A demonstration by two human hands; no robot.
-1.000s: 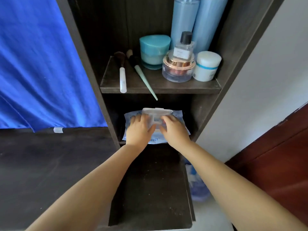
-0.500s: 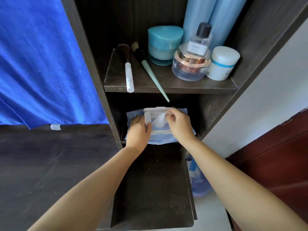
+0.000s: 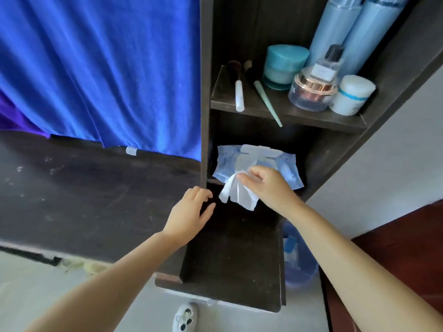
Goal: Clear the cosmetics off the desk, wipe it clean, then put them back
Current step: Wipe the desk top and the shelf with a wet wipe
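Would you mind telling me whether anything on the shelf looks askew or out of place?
Yes: the green-handled brush lies diagonally, its tip overhanging the front edge of the upper shelf, and could roll off.

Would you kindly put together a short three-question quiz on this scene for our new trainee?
1. True or false: the right hand pinches a wet wipe drawn from the wipes pack.
2. Which brush juts past the upper shelf edge? A) white-handled brush B) green-handled brush
3. Fill in: the small perfume bottle stands on the ____-rimmed jar.

Key
1. True; the left hand holds nothing.
2. B
3. Rose-gold
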